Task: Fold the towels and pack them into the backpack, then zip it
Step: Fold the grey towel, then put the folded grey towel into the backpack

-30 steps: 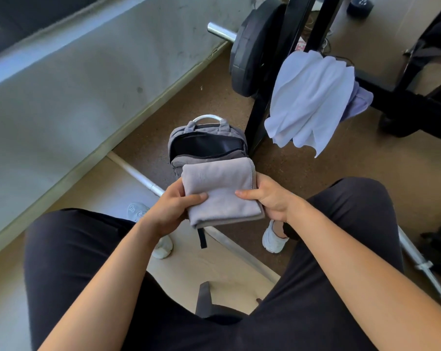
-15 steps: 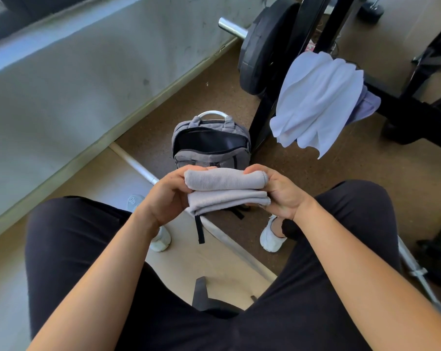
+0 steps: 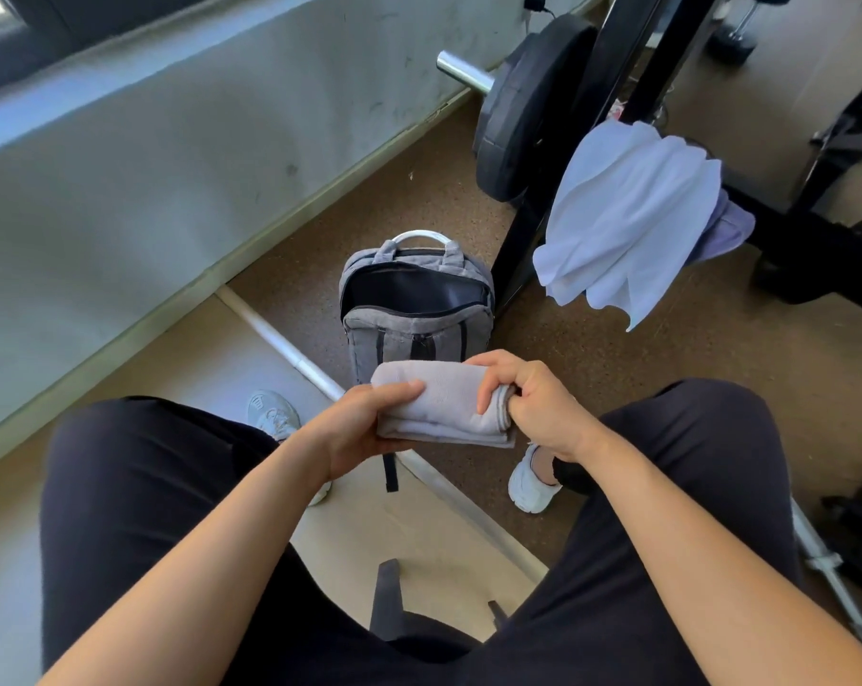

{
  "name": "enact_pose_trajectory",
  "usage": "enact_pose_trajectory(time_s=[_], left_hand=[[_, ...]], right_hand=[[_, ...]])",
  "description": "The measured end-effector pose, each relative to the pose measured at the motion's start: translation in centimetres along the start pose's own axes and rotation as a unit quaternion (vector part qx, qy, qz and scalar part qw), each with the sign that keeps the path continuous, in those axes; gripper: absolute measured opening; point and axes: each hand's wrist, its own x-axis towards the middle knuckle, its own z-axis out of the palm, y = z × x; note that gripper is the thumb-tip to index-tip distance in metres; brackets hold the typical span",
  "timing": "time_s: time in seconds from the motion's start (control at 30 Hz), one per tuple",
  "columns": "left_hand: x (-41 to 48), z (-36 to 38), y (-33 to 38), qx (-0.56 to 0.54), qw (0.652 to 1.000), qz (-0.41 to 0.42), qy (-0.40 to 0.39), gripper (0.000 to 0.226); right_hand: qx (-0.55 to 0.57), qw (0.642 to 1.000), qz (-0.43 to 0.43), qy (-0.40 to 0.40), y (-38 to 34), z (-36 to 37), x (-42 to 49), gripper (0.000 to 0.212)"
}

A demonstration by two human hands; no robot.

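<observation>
A: What's the person got?
B: A soft grey towel (image 3: 441,406), folded into a chunky pad. The left hand (image 3: 364,428) and right hand (image 3: 528,403) each grip an end, above the open woven-grey backpack (image 3: 416,309) on the speckled floor (image 3: 617,368).

backpack (image 3: 415,309) on floor, ahead | folded towel (image 3: 441,406) before it | towels (image 3: 627,215) draped right

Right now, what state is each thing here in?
Grey fabric backpack: upright on the floor, main zip open.
Pale grey towel: folded thick, held at both ends.
White cloth towel: unfolded, hanging draped.
Left hand: grips that towel.
Right hand: grips that towel.
</observation>
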Motion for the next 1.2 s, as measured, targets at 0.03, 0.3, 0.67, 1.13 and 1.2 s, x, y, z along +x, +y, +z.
enact_pose_trajectory(time_s=[0.03,0.3,0.67,1.13,1.2], left_hand=[[0.3,-0.1,0.1,0.002,1.000,0.014,0.011,0.029],[3.2,-2.5,3.1,0.046,0.991,0.119,0.032,0.050],[13.0,-8.1,11.6,0.154,0.961,0.190,0.128,0.032],[20.7,-11.6,8.4,0.714,0.654,0.238,0.078,0.138],[20.5,-11.8,7.3,0.719,0.650,0.237,0.068,0.147]], right_hand=[[0.023,0.999,0.009,-0.024,0.0,-0.1,0.0,0.032],[0.133,0.989,0.050,0.029,0.0,-0.8,3.0,0.015],[0.034,0.979,0.060,0.194,0.0,-6.1,15.6,0.042],[-0.100,0.983,0.093,0.126,5.4,-2.2,21.8,0.031],[-0.128,0.984,0.091,0.081,5.6,-1.2,22.5,0.028]])
